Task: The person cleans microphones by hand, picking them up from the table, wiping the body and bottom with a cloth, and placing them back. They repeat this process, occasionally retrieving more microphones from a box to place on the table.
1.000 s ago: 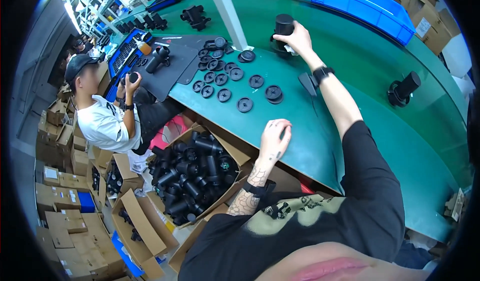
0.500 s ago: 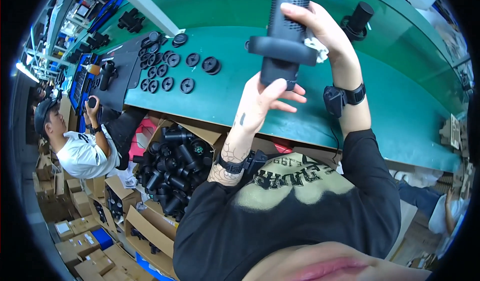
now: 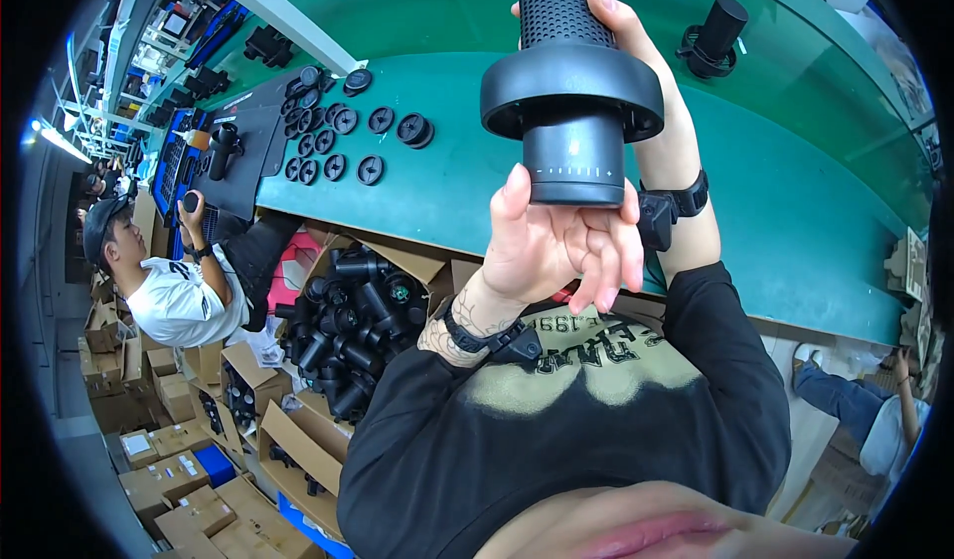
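Up in front of me I hold a black microphone [image 3: 573, 152] with a perforated grille and a wide black ring around its middle. My right hand [image 3: 651, 72] is wrapped around the grille from the right, its thumb along the side and most of its fingers hidden behind. My left hand [image 3: 561, 246] pinches the smooth lower end between the thumb and a finger; its other fingers curl loosely below. Small light marks show on that lower end. Beyond my right hand, a similar black microphone [image 3: 723, 30] stands on the green table [image 3: 775, 191].
Several round black parts [image 3: 370, 169] lie at the table's left. Below them a cardboard box [image 3: 417, 261] brims with black cylindrical pieces [image 3: 348, 345]. A co-worker [image 3: 184, 296] sits at the left holding a black part; another person [image 3: 884, 430] is at the far right. Cartons [image 3: 164, 475] stand lower left.
The microphone has come lower and tilted, showing its marked lower end. My left hand has turned palm up beneath it. The white cloth seen by my right hand is no longer visible.
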Tool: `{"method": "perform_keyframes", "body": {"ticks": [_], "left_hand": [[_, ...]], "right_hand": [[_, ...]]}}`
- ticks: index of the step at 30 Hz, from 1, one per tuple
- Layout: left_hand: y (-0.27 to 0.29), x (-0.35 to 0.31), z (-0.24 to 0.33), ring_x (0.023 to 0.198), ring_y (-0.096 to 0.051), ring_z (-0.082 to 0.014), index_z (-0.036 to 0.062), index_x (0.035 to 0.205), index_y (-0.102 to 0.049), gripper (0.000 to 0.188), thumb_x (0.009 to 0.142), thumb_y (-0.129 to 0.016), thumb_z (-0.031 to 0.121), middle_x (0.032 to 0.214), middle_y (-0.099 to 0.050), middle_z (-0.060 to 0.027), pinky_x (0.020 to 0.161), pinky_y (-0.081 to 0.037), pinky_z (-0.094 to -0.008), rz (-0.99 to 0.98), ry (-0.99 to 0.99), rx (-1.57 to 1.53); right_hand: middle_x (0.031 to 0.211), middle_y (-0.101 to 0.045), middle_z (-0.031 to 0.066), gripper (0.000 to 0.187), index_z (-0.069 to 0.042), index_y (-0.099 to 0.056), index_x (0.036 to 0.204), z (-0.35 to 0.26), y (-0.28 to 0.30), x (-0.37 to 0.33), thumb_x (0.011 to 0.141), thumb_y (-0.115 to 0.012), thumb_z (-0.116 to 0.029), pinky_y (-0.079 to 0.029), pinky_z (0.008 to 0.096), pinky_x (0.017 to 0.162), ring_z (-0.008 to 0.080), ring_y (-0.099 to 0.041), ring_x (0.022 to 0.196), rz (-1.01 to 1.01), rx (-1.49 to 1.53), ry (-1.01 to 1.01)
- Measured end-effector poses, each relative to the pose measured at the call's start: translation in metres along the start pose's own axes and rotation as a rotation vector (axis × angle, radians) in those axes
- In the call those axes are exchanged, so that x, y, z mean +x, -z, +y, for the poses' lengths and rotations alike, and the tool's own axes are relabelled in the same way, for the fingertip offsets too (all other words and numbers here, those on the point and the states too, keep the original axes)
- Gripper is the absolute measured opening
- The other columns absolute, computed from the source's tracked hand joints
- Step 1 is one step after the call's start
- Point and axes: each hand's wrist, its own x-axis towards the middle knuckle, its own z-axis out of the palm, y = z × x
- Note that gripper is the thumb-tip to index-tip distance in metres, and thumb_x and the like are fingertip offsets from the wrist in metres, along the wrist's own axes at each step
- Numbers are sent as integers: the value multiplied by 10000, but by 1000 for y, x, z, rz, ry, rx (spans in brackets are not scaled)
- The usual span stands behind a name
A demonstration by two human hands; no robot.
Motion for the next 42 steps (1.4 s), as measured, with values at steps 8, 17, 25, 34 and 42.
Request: {"method": "perform_keyframes", "body": {"ticks": [8, 17, 25, 34, 42], "left_hand": [[-7, 10, -7, 390, -545, -191, -43, 1190, -305, 1043, 698, -228, 874, 649, -581, -188, 330, -425, -226, -277, -32, -302], [-17, 10, 6, 328, -454, -114, 119, 1407, -29, 961, 776, -280, 799, 564, -586, -26, 350, -375, -224, -368, -23, -311], [-22, 13, 4, 345, -437, -122, 85, 1421, 154, 1056, 763, -232, 816, 703, -562, -93, 322, -358, -221, -385, -59, -364], [-22, 30, 12, 373, -424, -141, 25, 1412, 159, 1079, 768, -193, 816, 920, -525, -175, 314, -361, -211, -488, -148, -300], [23, 1, 31, 551, -534, -177, 9, 1388, -268, 839, 887, -193, 678, 960, -561, -154, 446, -466, -239, 307, 31, 19]], "right_hand": [[829, -672, 68, 312, -19, -627, 971, -8, -14, -3, 879, -596, -316, -546, 251, 629, 138, -645, 668, -17, 116, -12], [834, -669, 82, 338, -32, -625, 950, 5, -36, -1, 845, -629, -353, -543, 294, 659, 166, -639, 701, 282, 117, -46], [851, -669, 85, 356, -45, -623, 947, 3, -19, 7, 827, -650, -379, -539, 300, 672, 168, -629, 697, 233, 134, -105], [990, -634, 80, 425, -16, -564, 1092, 39, -13, -4, 802, -670, -308, -511, 283, 744, 139, -608, 806, 236, -249, 117], [1073, -600, 64, 552, -16, -526, 1189, -9, 14, 12, 706, -751, -159, -446, 254, 869, 119, -564, 945, 22, 105, -161]]}}
